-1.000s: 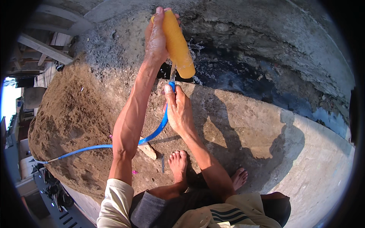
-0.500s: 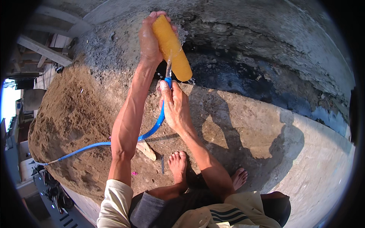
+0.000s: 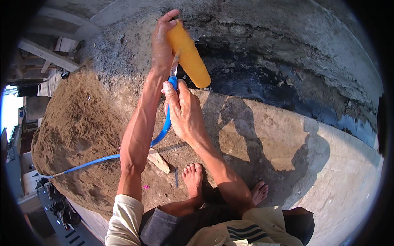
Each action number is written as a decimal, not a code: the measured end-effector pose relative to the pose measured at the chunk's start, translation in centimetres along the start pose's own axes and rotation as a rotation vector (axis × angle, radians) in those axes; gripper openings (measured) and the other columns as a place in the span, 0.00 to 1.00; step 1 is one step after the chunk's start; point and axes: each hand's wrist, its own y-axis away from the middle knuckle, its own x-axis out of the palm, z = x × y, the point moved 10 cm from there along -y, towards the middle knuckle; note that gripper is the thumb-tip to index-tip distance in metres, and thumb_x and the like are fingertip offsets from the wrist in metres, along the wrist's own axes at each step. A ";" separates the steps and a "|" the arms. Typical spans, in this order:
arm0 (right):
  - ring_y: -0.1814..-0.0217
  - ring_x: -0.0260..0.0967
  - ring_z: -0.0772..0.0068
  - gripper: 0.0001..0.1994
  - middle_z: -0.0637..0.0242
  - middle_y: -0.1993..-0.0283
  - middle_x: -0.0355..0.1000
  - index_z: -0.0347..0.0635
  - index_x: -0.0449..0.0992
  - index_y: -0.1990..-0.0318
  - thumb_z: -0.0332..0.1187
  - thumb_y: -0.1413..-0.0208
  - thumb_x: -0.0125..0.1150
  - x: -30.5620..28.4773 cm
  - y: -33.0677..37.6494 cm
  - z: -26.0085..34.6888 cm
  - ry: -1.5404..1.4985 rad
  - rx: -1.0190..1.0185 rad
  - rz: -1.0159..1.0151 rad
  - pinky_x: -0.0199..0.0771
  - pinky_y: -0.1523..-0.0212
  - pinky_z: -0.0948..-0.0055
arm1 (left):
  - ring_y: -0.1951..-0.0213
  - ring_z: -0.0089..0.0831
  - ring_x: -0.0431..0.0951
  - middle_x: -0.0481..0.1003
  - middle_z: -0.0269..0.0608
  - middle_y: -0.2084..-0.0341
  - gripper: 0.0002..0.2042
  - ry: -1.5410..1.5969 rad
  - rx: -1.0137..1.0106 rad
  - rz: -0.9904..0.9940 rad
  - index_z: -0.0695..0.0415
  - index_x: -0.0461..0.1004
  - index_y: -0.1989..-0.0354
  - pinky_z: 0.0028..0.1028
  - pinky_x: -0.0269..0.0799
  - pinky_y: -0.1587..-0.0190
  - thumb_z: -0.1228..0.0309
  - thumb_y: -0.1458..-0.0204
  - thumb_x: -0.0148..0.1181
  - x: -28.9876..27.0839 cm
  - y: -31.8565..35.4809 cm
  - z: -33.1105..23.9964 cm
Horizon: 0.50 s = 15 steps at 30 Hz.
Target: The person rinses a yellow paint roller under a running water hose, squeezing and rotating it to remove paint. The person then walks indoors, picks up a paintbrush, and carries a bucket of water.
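Water (image 3: 175, 64) was directed at the cylinder (image 3: 189, 56), held in the left hand (image 3: 162, 44), from the hose (image 3: 165, 130), gripped by the right hand (image 3: 184, 111).

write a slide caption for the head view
Left hand holds a yellow roller; right hand aims water from a blue hose at it.

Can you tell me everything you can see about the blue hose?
The blue hose is a thin, bendy-looking tube, probably plastic or rubber. The right hand grips it near its open end, which points away from the person, and clear water streams out toward the yellow roller. From that hand it curves down and left in the picture, disappears behind the left forearm, then runs across the sand pile. A paler brownish patch shows near the far left.
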 end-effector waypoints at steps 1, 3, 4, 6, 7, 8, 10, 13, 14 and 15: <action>0.75 0.72 0.66 0.23 0.60 0.76 0.72 0.37 0.71 0.59 0.52 0.26 0.49 -0.2 -0.1 -0.4 0.021 0.020 0.015 0.70 0.71 0.63 | 0.67 0.34 0.77 0.74 0.40 0.65 0.22 -0.056 0.032 -0.023 0.61 0.70 0.43 0.34 0.77 0.62 0.60 0.36 0.41 0.0 -0.3 -0.1; 0.74 0.72 0.64 0.23 0.58 0.74 0.72 0.37 0.71 0.59 0.53 0.27 0.49 -0.8 0.0 -1.4 0.026 0.077 0.038 0.70 0.70 0.61 | 0.67 0.32 0.78 0.75 0.39 0.66 0.22 -0.068 0.000 -0.008 0.61 0.70 0.42 0.34 0.78 0.62 0.59 0.37 0.43 0.2 -0.6 0.6; 0.72 0.73 0.61 0.23 0.57 0.73 0.72 0.37 0.71 0.59 0.52 0.27 0.49 -1.2 -0.1 -2.3 0.036 0.095 0.033 0.71 0.68 0.59 | 0.67 0.30 0.78 0.75 0.39 0.67 0.22 -0.076 -0.011 0.002 0.61 0.70 0.42 0.34 0.78 0.63 0.59 0.37 0.45 0.4 -0.9 0.7; 0.69 0.74 0.55 0.23 0.54 0.71 0.72 0.36 0.71 0.58 0.52 0.28 0.50 -2.0 -0.5 -5.7 0.164 0.134 -0.016 0.72 0.65 0.54 | 0.67 0.31 0.78 0.76 0.39 0.67 0.21 0.039 -0.006 0.057 0.60 0.71 0.44 0.34 0.78 0.62 0.58 0.36 0.45 0.4 -1.2 -0.1; 0.68 0.75 0.52 0.24 0.53 0.71 0.72 0.35 0.71 0.58 0.52 0.28 0.50 -3.1 -0.5 -8.0 0.264 0.155 -0.053 0.72 0.64 0.51 | 0.66 0.31 0.78 0.76 0.38 0.67 0.21 0.119 -0.016 0.090 0.60 0.72 0.44 0.35 0.78 0.62 0.57 0.36 0.45 0.9 -1.3 0.8; 0.67 0.75 0.51 0.23 0.52 0.70 0.73 0.35 0.72 0.57 0.52 0.28 0.51 -3.5 -0.4 -8.8 0.346 0.138 -0.070 0.73 0.63 0.51 | 0.69 0.32 0.78 0.76 0.38 0.69 0.21 0.170 -0.010 0.056 0.60 0.71 0.46 0.34 0.77 0.65 0.57 0.38 0.46 0.7 -1.5 0.3; 0.66 0.76 0.50 0.22 0.51 0.69 0.73 0.35 0.72 0.55 0.50 0.29 0.53 -4.6 0.0 -9.1 0.540 0.091 -0.105 0.74 0.61 0.51 | 0.75 0.34 0.76 0.75 0.39 0.73 0.19 0.272 -0.001 -0.015 0.59 0.71 0.49 0.33 0.76 0.70 0.57 0.40 0.47 0.3 -2.0 -0.5; 0.59 0.78 0.50 0.19 0.54 0.62 0.77 0.36 0.72 0.51 0.42 0.38 0.69 -7.5 0.7 -3.4 0.540 -0.211 -0.428 0.77 0.57 0.52 | 0.75 0.34 0.75 0.74 0.39 0.73 0.21 0.193 0.095 0.035 0.60 0.67 0.43 0.33 0.76 0.70 0.60 0.41 0.47 0.4 -1.5 -3.4; 0.57 0.79 0.53 0.22 0.56 0.60 0.78 0.36 0.72 0.48 0.40 0.42 0.74 -8.5 1.8 0.6 0.644 -0.511 -0.619 0.78 0.56 0.54 | 0.75 0.34 0.75 0.75 0.40 0.72 0.22 0.192 0.092 0.046 0.60 0.66 0.42 0.33 0.76 0.70 0.60 0.41 0.47 1.0 -1.3 -3.7; 0.56 0.79 0.57 0.25 0.58 0.59 0.78 0.35 0.73 0.48 0.40 0.45 0.77 -8.2 0.6 1.0 0.532 -0.548 -0.539 0.79 0.55 0.57 | 0.75 0.34 0.75 0.75 0.40 0.71 0.23 0.189 0.090 0.056 0.61 0.65 0.41 0.33 0.76 0.70 0.61 0.41 0.47 1.4 -1.1 -4.2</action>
